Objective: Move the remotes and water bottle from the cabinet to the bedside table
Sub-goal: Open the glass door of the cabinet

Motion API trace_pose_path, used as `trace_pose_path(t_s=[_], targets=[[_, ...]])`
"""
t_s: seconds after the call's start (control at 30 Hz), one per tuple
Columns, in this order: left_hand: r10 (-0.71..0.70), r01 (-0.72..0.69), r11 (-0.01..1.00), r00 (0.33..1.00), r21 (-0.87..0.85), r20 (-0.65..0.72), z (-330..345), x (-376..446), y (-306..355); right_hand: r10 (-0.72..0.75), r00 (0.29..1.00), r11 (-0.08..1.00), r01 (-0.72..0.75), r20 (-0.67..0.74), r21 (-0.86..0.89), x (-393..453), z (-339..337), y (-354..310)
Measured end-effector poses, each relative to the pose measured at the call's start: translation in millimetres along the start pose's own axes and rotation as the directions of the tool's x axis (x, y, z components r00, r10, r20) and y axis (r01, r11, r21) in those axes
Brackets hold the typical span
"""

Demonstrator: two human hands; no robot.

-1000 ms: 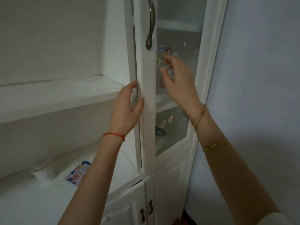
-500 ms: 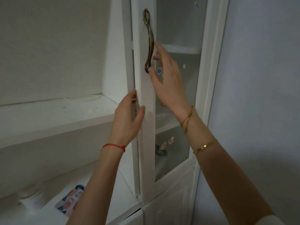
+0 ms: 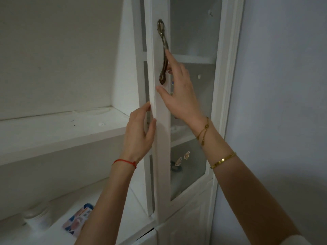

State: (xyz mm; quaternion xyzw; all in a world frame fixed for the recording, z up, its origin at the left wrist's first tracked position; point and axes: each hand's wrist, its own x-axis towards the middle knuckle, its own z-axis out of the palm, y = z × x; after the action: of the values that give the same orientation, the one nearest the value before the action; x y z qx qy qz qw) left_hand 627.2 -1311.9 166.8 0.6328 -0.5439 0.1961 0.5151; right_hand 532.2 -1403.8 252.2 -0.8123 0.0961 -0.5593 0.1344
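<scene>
A white cabinet has a tall glass-paned door (image 3: 161, 165) with a dark metal handle (image 3: 162, 38). My left hand (image 3: 139, 131) pinches the door's left edge, thumb in front and fingers behind. My right hand (image 3: 178, 98) is at the lower half of the handle: its fingers hook around it and the thumb rests on the door frame. No remote or water bottle shows. Behind the frosted glass I make out only stickers (image 3: 183, 157) and a small dark object (image 3: 175, 168).
Left of the door, an open white shelf (image 3: 53, 131) runs across. On the ledge below stand a white jar (image 3: 38, 220) and a colourful packet (image 3: 77, 218). Lower cabinet doors (image 3: 185, 227) sit beneath. A plain wall (image 3: 283, 103) closes the right side.
My right hand rose from the glass pane to the handle and hooked its fingers around it. The view tilted upward. My left hand stayed on the door edge.
</scene>
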Motion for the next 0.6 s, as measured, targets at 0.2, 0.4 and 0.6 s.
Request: trace_pose_path(t_s=[0.2,0.4,0.6], targets=[[0.107,-0.112,0.987,0.993,-0.119,-0.044,11.0,-19.6,34.9,0.019,0.991,0.998,-0.012,-0.131,0.055,-18.7,-32.5,-5.0],[0.168,-0.17,0.957,0.985,-0.237,-0.029,26.4,-33.0,67.4,-0.003,0.987,0.999,-0.005,-0.161,-0.054,-39.9,-75.9,-2.5],[0.218,-0.214,0.901,0.975,-0.377,-0.034,49.8,-43.5,93.6,-0.014,0.987,0.974,-0.022,-0.159,-0.227,-61.1,-119.6,0.0]])
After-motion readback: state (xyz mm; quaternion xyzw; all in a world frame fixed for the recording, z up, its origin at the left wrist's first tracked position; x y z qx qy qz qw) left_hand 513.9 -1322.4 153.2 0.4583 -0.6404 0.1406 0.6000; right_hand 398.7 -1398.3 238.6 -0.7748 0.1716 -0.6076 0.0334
